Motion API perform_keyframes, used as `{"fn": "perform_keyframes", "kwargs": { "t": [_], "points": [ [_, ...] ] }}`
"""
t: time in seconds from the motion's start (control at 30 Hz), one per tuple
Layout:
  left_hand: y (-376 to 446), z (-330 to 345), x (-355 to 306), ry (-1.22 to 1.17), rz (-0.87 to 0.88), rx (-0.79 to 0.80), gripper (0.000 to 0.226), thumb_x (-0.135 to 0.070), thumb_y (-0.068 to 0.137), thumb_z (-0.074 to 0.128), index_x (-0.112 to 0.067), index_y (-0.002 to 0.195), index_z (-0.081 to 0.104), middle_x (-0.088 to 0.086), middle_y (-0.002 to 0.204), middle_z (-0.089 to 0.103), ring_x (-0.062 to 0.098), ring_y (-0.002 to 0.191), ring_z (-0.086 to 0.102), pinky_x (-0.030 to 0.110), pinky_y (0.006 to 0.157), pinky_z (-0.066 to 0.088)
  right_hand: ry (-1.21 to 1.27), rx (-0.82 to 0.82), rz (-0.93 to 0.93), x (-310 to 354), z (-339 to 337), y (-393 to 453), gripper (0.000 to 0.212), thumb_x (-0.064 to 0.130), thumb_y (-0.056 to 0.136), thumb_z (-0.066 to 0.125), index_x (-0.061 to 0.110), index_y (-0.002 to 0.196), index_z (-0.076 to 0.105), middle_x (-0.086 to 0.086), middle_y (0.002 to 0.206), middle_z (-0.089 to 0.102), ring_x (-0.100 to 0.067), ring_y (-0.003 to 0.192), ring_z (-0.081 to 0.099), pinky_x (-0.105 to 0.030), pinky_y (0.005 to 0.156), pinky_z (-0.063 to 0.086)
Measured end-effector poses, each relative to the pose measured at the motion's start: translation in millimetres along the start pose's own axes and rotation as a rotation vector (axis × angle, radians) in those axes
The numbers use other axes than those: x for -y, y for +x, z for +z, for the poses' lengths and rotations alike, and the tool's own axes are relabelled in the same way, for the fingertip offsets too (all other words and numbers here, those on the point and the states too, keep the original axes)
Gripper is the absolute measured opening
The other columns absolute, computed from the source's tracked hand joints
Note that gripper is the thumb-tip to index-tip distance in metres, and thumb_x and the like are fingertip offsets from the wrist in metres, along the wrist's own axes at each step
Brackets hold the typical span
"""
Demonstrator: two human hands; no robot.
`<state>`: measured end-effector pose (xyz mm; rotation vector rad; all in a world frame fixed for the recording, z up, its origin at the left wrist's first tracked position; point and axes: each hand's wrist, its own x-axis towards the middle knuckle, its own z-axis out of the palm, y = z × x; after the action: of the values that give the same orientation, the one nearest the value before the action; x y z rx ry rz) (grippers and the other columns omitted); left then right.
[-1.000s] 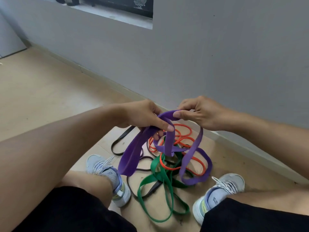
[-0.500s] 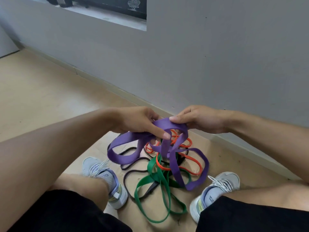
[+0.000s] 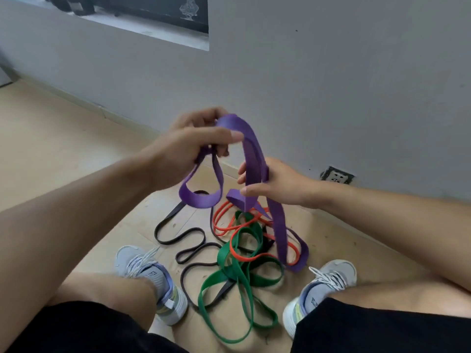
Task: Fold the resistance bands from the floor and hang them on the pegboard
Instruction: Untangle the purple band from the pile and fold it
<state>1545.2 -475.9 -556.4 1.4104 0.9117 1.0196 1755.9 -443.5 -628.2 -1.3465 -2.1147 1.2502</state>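
Observation:
A wide purple resistance band [image 3: 251, 159] is lifted above a tangle on the floor. My left hand [image 3: 188, 143] grips its upper fold, with a loop hanging below the fist. My right hand [image 3: 275, 184] sits lower and to the right, thumb and fingers around the descending strand. The band's far end trails down into the pile. On the floor lie a green band [image 3: 237, 273], an orange band [image 3: 229, 225] and a thin black band [image 3: 183, 238], all overlapping. No pegboard is in view.
I crouch over a light wooden floor [image 3: 51, 149]; my grey shoes [image 3: 150, 271] [image 3: 328, 281] flank the pile. A grey wall [image 3: 331, 85] with a skirting board runs just behind it, with a wall socket [image 3: 336, 175] low on the right.
My left hand has risen, lifting the purple band higher off the pile. My right hand has dropped lower along the strand and the hands are now apart.

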Motion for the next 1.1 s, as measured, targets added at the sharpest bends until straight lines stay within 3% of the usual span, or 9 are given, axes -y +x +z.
{"fn": "perform_keyframes", "kwargs": {
  "t": [0.17, 0.27, 0.37, 0.47, 0.6, 0.73, 0.83, 0.93, 1.1],
  "points": [
    [-0.4, -20.5, -9.5, -0.205, 0.038, -0.156, 0.019, -0.024, 0.072, 0.072, -0.015, 0.077, 0.056, -0.001, 0.058, 0.047, 0.016, 0.058, 0.047, 0.03, 0.074, 0.051, -0.188, -0.06, 0.03, 2.4, -9.1, 2.7, 0.023, 0.024, 0.08, 0.088, 0.031, 0.087, 0.066, 0.008, 0.089, 0.073, -0.011, 0.086, 0.071, -0.032, 0.08, 0.056],
    [-4.5, -39.8, -5.1, 0.032, -0.008, -0.157, 0.039, -0.049, 0.073, 0.08, -0.017, 0.078, 0.059, -0.001, 0.061, 0.051, 0.016, 0.059, 0.051, 0.041, 0.081, 0.052, -0.142, -0.223, -0.035, 13.6, -24.4, 2.1, 0.019, 0.024, 0.085, 0.084, 0.03, 0.084, 0.066, 0.006, 0.084, 0.071, -0.007, 0.077, 0.068, -0.024, 0.073, 0.05],
    [-10.5, -42.0, 0.8, 0.388, -0.173, -0.073, 0.077, -0.072, 0.051, 0.086, -0.012, 0.095, 0.065, 0.001, 0.071, 0.067, 0.018, 0.069, 0.064, 0.045, 0.082, 0.054, -0.117, -0.446, -0.164, 30.9, -38.6, -4.2, 0.013, 0.023, 0.085, 0.083, 0.024, 0.087, 0.07, 0.008, 0.077, 0.07, -0.001, 0.066, 0.064, -0.014, 0.063, 0.05],
    [-13.8, -19.0, 5.9, 0.458, -0.248, 0.052, 0.074, -0.044, 0.059, 0.094, -0.015, 0.118, 0.06, 0.001, 0.091, 0.079, 0.019, 0.079, 0.075, 0.038, 0.077, 0.059, -0.189, -0.438, -0.288, 48.4, -41.9, -11.8, 0.015, 0.018, 0.081, 0.078, 0.025, 0.088, 0.067, 0.012, 0.073, 0.066, -0.002, 0.062, 0.058, -0.015, 0.058, 0.045],
    [-7.2, 10.1, 11.5, 0.271, -0.196, 0.037, 0.058, -0.005, 0.074, 0.088, -0.002, 0.121, 0.054, 0.013, 0.1, 0.078, 0.026, 0.086, 0.074, 0.042, 0.084, 0.061, -0.329, -0.343, -0.264, 53.8, -35.2, -12.4, 0.023, 0.017, 0.078, 0.077, 0.031, 0.092, 0.063, 0.009, 0.084, 0.07, -0.013, 0.072, 0.066, -0.033, 0.067, 0.056],
    [-5.3, 22.2, 16.2, 0.319, -0.206, 0.12, 0.068, -0.032, 0.061, 0.092, -0.01, 0.115, 0.057, 0.015, 0.102, 0.077, 0.034, 0.094, 0.075, 0.052, 0.089, 0.06, -0.381, -0.29, -0.214, 44.9, -29.8, -9.2, 0.031, 0.014, 0.076, 0.074, 0.027, 0.096, 0.055, 0.008, 0.085, 0.066, -0.019, 0.076, 0.064, -0.044, 0.074, 0.058],
    [-3.6, 26.8, 20.1, 0.372, -0.208, 0.123, 0.063, -0.033, 0.061, 0.092, -0.013, 0.112, 0.059, 0.015, 0.103, 0.076, 0.034, 0.095, 0.075, 0.055, 0.09, 0.059, -0.384, -0.259, -0.216, 37.6, -28.7, -8.6, 0.034, 0.017, 0.075, 0.076, 0.023, 0.099, 0.051, 0.002, 0.089, 0.066, -0.026, 0.083, 0.063, -0.05, 0.081, 0.056],
    [-0.5, 30.7, 20.8, 0.485, -0.172, 0.08, 0.044, -0.023, 0.068, 0.083, -0.016, 0.106, 0.063, 0.011, 0.095, 0.075, 0.028, 0.086, 0.074, 0.043, 0.08, 0.061, -0.371, -0.227, -0.205, 34.7, -32.3, -10.0, 0.035, 0.018, 0.078, 0.079, 0.022, 0.096, 0.05, 0.002, 0.085, 0.064, -0.021, 0.076, 0.06, -0.042, 0.074, 0.055],
    [0.9, 29.5, 20.6, 0.721, -0.094, -0.004, 0.022, -0.013, 0.074, 0.08, -0.016, 0.093, 0.069, 0.001, 0.077, 0.071, 0.016, 0.064, 0.063, 0.019, 0.055, 0.046, -0.443, -0.147, -0.184, 32.6, -34.5, -12.5, 0.034, 0.027, 0.077, 0.085, 0.028, 0.093, 0.054, 0.012, 0.077, 0.06, -0.003, 0.068, 0.056, -0.026, 0.061, 0.039]
  ]
}}
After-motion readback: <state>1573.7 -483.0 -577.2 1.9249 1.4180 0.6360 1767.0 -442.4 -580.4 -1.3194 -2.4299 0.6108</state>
